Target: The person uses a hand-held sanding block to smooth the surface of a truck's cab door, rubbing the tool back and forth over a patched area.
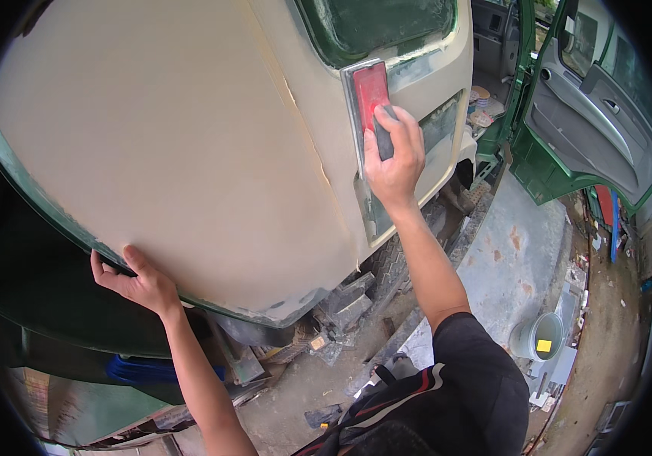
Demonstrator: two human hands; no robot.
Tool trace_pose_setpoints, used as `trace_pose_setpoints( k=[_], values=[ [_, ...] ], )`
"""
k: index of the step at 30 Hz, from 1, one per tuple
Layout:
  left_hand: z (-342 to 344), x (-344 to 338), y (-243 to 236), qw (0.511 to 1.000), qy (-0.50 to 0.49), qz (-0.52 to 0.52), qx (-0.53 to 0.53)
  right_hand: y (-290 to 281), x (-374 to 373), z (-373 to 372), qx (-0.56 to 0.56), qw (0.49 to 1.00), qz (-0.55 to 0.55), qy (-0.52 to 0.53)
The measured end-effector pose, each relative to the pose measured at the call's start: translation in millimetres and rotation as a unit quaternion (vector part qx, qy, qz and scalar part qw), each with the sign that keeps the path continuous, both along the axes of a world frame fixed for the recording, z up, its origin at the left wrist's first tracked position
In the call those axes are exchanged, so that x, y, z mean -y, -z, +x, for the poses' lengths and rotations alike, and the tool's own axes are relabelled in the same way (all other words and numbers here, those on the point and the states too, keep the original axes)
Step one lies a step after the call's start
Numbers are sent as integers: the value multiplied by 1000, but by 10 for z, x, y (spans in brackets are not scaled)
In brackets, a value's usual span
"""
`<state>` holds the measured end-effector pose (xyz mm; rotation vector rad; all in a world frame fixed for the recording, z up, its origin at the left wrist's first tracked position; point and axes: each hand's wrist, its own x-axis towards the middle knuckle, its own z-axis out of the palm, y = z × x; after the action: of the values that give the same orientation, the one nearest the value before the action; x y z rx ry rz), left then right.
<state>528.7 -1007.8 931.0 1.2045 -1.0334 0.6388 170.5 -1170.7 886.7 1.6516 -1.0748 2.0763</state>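
A large curved vehicle body panel (189, 152) coated in beige filler or primer fills the left and middle of the view. Its lower left edge is green, and my left hand (142, 283) grips it there, thumb on the beige face and fingers around the rim. Held in my right hand (398, 171) is a long sanding block (372, 85) with a red top and dark grip. The block lies against the beige strip between a raised seam and the side, just below a green window recess (386, 26). What is under the block is hidden.
An open green vehicle door (599, 129) with grey trim stands at the right. A bucket (536, 337) with a yellow piece in it sits low on the right, near a grey metal sheet (519, 235). Metal parts (345, 304) and scraps lie beneath the panel.
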Motion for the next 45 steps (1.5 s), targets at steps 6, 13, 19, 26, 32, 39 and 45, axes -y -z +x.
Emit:
trace_pose_setpoints(
  k=[6,13,19,26,32,39,45],
  values=[
    [76,-31,40,1000,-15,6,3,470,-235,366,33,999,31,-3],
    [-7,76,-2,999,43,-31,7,-171,581,-617,156,983,82,52],
    [139,-35,35,999,36,-15,-24,387,-206,443,75,996,47,15],
    [-116,18,-48,997,22,-17,-71,-235,962,-1253,251,947,187,77],
    [-4,-110,-18,996,7,-31,-82,158,71,136,93,994,47,35],
    [-102,40,-33,996,15,-29,-84,-221,1257,-1683,207,960,140,125],
    [-9,-80,-26,996,-12,-32,-87,275,12,128,98,993,63,15]
  ],
)
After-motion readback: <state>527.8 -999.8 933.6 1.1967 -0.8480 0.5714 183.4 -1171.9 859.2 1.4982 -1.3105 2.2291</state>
